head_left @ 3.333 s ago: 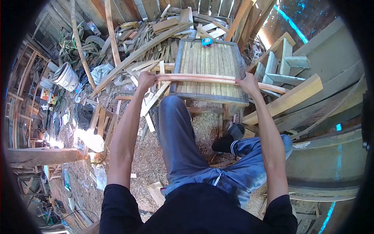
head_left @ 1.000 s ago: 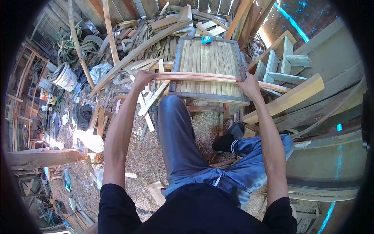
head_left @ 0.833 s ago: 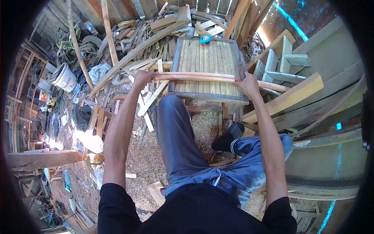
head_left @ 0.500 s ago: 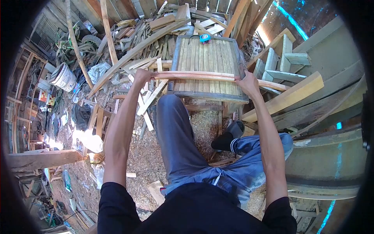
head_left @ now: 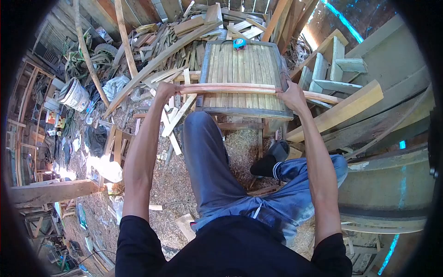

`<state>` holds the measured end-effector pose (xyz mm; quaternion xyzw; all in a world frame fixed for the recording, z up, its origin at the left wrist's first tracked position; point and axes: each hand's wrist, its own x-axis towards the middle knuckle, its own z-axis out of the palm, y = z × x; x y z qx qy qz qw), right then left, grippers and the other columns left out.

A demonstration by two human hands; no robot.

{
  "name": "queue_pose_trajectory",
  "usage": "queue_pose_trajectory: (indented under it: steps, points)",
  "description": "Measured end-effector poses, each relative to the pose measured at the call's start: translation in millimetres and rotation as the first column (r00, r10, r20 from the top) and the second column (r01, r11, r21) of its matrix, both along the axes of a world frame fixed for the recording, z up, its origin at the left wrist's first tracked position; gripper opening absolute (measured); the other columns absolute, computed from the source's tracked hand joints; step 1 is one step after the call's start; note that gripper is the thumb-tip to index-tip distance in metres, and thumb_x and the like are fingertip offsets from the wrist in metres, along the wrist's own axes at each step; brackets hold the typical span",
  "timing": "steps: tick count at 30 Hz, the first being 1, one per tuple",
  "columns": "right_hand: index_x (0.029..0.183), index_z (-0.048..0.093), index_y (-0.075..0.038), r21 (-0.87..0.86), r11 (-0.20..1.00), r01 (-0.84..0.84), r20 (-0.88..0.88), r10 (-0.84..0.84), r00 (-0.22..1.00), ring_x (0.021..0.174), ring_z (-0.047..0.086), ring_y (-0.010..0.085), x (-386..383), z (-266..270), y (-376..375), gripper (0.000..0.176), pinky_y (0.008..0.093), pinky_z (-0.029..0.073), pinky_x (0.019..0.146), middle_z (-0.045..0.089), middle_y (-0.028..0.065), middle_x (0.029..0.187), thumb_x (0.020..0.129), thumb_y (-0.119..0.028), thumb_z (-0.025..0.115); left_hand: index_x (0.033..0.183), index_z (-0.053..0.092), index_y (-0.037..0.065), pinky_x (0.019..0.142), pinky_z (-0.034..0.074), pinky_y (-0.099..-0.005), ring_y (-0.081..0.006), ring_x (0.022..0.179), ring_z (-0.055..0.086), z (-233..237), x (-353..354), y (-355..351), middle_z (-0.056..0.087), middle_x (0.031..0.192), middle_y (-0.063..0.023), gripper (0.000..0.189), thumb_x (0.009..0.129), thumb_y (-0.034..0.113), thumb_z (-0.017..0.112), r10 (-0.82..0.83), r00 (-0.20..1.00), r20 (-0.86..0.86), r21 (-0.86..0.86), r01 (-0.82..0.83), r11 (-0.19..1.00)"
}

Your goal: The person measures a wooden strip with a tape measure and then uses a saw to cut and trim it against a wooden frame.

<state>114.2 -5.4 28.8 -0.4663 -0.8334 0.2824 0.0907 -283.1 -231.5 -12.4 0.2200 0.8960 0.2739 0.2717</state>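
A long, thin wooden strip [head_left: 230, 89] lies crosswise over a slatted wooden panel [head_left: 242, 69] with a dark frame. My left hand [head_left: 167, 90] is closed round the strip's left end, just left of the panel. Near the panel's right edge, my right hand [head_left: 291, 96] grips the same strip, which runs on past it to the right. At the panel's far edge sits a blue tape measure [head_left: 239, 44], touched by neither hand.
Scrap wood [head_left: 184, 41] is heaped behind the panel. A thick plank [head_left: 337, 111] slants at the right, beside a wooden frame with shelves [head_left: 339, 64]. To the left stand a white bucket [head_left: 74, 94] and slanting poles [head_left: 125, 37]. Shavings cover the floor [head_left: 173, 189].
The camera view has shifted slightly. Both hands keep their hold on the strip, with hardly any movement relative to the panel.
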Motion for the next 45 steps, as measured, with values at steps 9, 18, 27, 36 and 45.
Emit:
queue_pose_trajectory:
  steps: [9, 18, 27, 36, 45]
  points:
    - [0.109, 0.061, 0.006, 0.049, 0.998, 0.035, -0.043, -0.033, 0.999, 0.102, 0.061, 0.0448, -1.4, -4.7, -2.5, 0.051, 0.0468, 0.048, 0.089, 0.065, 0.0307, 0.102, 0.081, -0.036, 0.067, 0.063, 0.067, 0.0, 0.046, 0.036, -0.0306, -0.0134, 0.05, 0.048, -4.6, 3.4, -1.8, 0.058, 0.057, -0.0043, 0.034, 0.074, 0.028, 0.083, 0.004, 1.0, -0.016, 0.137, -0.001, 0.991]
    - [0.102, 0.065, 0.002, 0.105, 0.976, 0.19, -0.261, -0.157, 0.953, 0.088, 0.065, 0.042, 9.5, -17.5, -3.2, 0.039, 0.0473, 0.049, 0.076, 0.067, 0.0265, 0.089, 0.081, -0.031, 0.069, 0.103, 0.067, -0.002, 0.086, 0.05, -0.0426, -0.0315, 0.098, 0.066, 0.7, 12.1, 1.6, 0.069, 0.099, -0.0196, 0.047, 0.081, 0.039, 0.071, -0.146, 0.899, -0.412, -0.108, 0.111, 0.988]
    - [0.08, 0.063, 0.0, -0.189, 0.966, 0.177, -0.702, -0.259, 0.664, 0.052, 0.049, 0.0076, 61.4, -10.0, -68.9, 0.042, 0.0271, 0.038, 0.049, 0.052, -0.0003, 0.057, 0.092, -0.04, 0.063, 0.11, 0.063, 0.004, 0.084, 0.048, -0.0417, -0.0324, 0.096, 0.061, 14.6, 124.6, 105.9, 0.065, 0.103, -0.0147, 0.038, 0.085, 0.032, 0.068, -0.43, 0.521, -0.737, 0.227, 0.791, 0.569]
    - [0.073, 0.057, -0.003, -0.433, 0.895, 0.11, -0.749, -0.425, 0.509, 0.049, 0.046, 0.0061, 84.5, -57.8, -89.2, 0.045, 0.0244, 0.035, 0.045, 0.048, -0.0023, 0.056, 0.098, -0.04, 0.055, 0.114, 0.062, 0.006, 0.09, 0.043, -0.0442, -0.032, 0.106, 0.056, 12.5, 208.0, 153.4, 0.062, 0.107, -0.0114, 0.049, 0.078, 0.036, 0.074, -0.712, 0.317, -0.627, -0.007, 0.911, 0.412]
    - [0.067, 0.051, -0.005, -0.538, 0.842, 0.028, -0.666, -0.445, 0.599, 0.047, 0.045, 0.0078, 91.8, -48.3, -80.8, 0.046, 0.0255, 0.035, 0.044, 0.046, -0.0016, 0.053, 0.099, -0.038, 0.052, 0.101, 0.066, -0.006, 0.076, 0.052, -0.0369, -0.0299, 0.085, 0.065, 7.7, 210.9, 160.2, 0.064, 0.093, -0.0158, 0.042, 0.075, 0.025, 0.079, -0.752, 0.493, -0.438, 0.234, 0.87, 0.434]
